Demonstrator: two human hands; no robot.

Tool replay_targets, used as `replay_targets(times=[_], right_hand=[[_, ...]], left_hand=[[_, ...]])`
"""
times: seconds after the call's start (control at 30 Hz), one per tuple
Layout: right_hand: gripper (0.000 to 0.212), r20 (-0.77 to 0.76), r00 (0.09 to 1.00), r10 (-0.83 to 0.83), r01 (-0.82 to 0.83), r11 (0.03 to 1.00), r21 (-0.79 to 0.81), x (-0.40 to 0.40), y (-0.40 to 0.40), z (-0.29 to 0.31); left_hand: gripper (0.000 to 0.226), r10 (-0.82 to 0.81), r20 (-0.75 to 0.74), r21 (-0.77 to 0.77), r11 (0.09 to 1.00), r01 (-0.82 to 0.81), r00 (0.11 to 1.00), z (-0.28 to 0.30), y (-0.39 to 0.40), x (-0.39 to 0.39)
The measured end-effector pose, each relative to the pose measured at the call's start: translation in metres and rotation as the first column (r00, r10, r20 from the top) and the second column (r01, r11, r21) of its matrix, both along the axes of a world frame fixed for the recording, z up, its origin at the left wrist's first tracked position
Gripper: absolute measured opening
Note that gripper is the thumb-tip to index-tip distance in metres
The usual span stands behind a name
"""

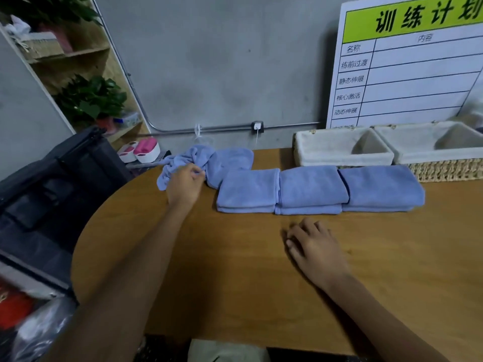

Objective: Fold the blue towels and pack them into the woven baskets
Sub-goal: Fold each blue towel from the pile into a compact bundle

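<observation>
Three folded blue towel stacks lie in a row on the wooden table [235, 270]: left stack [248, 190], middle stack [312, 188], right stack [381, 188]. Behind them at the far left sits a crumpled blue towel [209, 159]. My left hand [184, 185] pinches its loose edge. My right hand [312, 245] rests flat on the table in front of the stacks, fingers relaxed, holding nothing. Two woven baskets with white liners stand at the back right: the near one [342, 150] and the far one [431, 146]. Both look empty.
A white board with a green header [407, 64] leans on the wall behind the baskets. Left of the table stand a dark case [52, 184], a shelf with plants [88, 100] and pink-and-white items [146, 150]. The table's curved edge runs along the left.
</observation>
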State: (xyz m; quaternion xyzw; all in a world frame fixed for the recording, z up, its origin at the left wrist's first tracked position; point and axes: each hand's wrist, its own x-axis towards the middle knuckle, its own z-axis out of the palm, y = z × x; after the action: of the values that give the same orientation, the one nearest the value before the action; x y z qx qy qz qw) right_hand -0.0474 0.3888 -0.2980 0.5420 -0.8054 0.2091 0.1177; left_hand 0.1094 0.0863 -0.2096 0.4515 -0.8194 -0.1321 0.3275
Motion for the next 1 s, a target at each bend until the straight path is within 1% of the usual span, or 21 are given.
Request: replay_targets(times=[0.03, 0.07, 0.13, 0.17, 0.2, 0.23, 0.3, 0.33, 0.4, 0.47, 0.53, 0.57, 0.6, 0.67, 0.7, 0.77, 0.8, 0.9, 1.0], right_hand=[[0.014, 0.003, 1.0, 0.001, -0.001, 1.0, -0.006, 0.0, -0.001, 0.0], [0.012, 0.003, 1.0, -0.006, 0.006, 1.0, -0.02, -0.001, -0.002, 0.001], [0.011, -0.009, 1.0, -0.021, 0.021, 0.998, -0.051, -0.001, -0.006, 0.002], [0.012, -0.026, 0.999, -0.024, 0.022, 0.998, -0.061, -0.001, -0.008, 0.002], [0.015, -0.051, 0.998, -0.021, 0.017, 0.997, -0.07, -0.002, -0.01, 0.001], [0.017, -0.079, 0.997, -0.012, 0.005, 0.997, -0.079, -0.001, -0.011, 0.0], [0.018, -0.126, 0.992, 0.006, -0.017, 0.996, -0.091, 0.002, -0.011, -0.001], [0.018, -0.14, 0.99, 0.011, -0.023, 0.996, -0.087, 0.003, -0.011, -0.001], [0.018, -0.141, 0.99, 0.011, -0.022, 0.997, -0.074, 0.005, -0.008, 0.001], [0.019, -0.124, 0.992, 0.01, -0.017, 0.998, -0.054, 0.006, -0.008, 0.003], [0.019, -0.071, 0.997, 0.013, -0.015, 1.0, -0.022, 0.006, -0.008, 0.007], [0.02, -0.027, 0.999, 0.016, -0.017, 1.0, -0.007, 0.006, -0.009, 0.011], [0.023, 0.029, 0.999, 0.027, -0.027, 1.0, 0.007, 0.006, -0.01, 0.017], [0.032, 0.17, 0.983, 0.07, -0.072, 0.997, 0.004, 0.006, -0.017, 0.034], [0.037, 0.217, 0.971, 0.099, -0.092, 0.995, -0.039, 0.007, -0.021, 0.045], [0.04, 0.246, 0.958, 0.146, -0.109, 0.982, -0.156, 0.008, -0.032, 0.073], [0.037, 0.252, 0.953, 0.166, -0.114, 0.971, -0.208, 0.009, -0.039, 0.089], [0.025, 0.294, 0.932, 0.213, -0.121, 0.946, -0.301, 0.015, -0.061, 0.138], [0.037, 0.343, 0.894, 0.288, -0.156, 0.918, -0.364, 0.029, -0.085, 0.186]], left_hand=[[0.021, 0.021, 0.019, -0.015, 1.0, -0.021, 1.0, 0.003, -0.017, -0.006], [0.029, 0.041, 0.069, -0.03, 0.999, -0.039, 0.997, 0.005, -0.032, -0.012], [0.044, 0.078, 0.247, -0.072, 0.995, -0.062, 0.966, 0.002, -0.058, -0.021], [0.047, 0.089, 0.32, -0.102, 0.993, -0.059, 0.943, -0.004, -0.07, -0.025], [0.045, 0.095, 0.359, -0.124, 0.991, -0.053, 0.929, -0.01, -0.079, -0.029], [0.038, 0.106, 0.361, -0.14, 0.988, -0.058, 0.927, -0.014, -0.083, -0.032], [0.023, 0.147, 0.306, -0.155, 0.982, -0.103, 0.941, -0.015, -0.087, -0.035], [0.021, 0.163, 0.259, -0.147, 0.981, -0.128, 0.952, -0.011, -0.087, -0.036], [0.023, 0.159, 0.12, -0.164, 0.977, -0.138, 0.98, 0.008, -0.084, -0.039], [0.024, 0.092, -0.068, -0.24, 0.965, -0.106, 0.993, 0.041, -0.073, -0.041], [0.026, -0.012, -0.304, -0.264, 0.962, -0.072, 0.953, 0.082, -0.065, -0.037], [0.028, -0.049, -0.377, -0.245, 0.968, -0.049, 0.925, 0.1, -0.063, -0.033], [0.028, -0.081, -0.401, -0.227, 0.974, -0.013, 0.912, 0.116, -0.061, -0.028], [0.023, -0.173, -0.387, -0.243, 0.967, 0.081, 0.905, 0.141, -0.055, -0.019], [0.022, -0.219, -0.4, -0.261, 0.958, 0.118, 0.89, 0.15, -0.05, -0.015], [0.022, -0.286, -0.426, -0.281, 0.943, 0.175, 0.858, 0.169, -0.038, -0.008], [0.023, -0.318, -0.392, -0.292, 0.933, 0.211, 0.863, 0.177, -0.031, -0.004], [0.02, -0.365, -0.191, -0.366, 0.888, 0.279, 0.911, 0.201, -0.013, 0.008], [0.024, -0.363, -0.066, -0.469, 0.833, 0.292, 0.929, 0.227, 0.007, 0.016]])
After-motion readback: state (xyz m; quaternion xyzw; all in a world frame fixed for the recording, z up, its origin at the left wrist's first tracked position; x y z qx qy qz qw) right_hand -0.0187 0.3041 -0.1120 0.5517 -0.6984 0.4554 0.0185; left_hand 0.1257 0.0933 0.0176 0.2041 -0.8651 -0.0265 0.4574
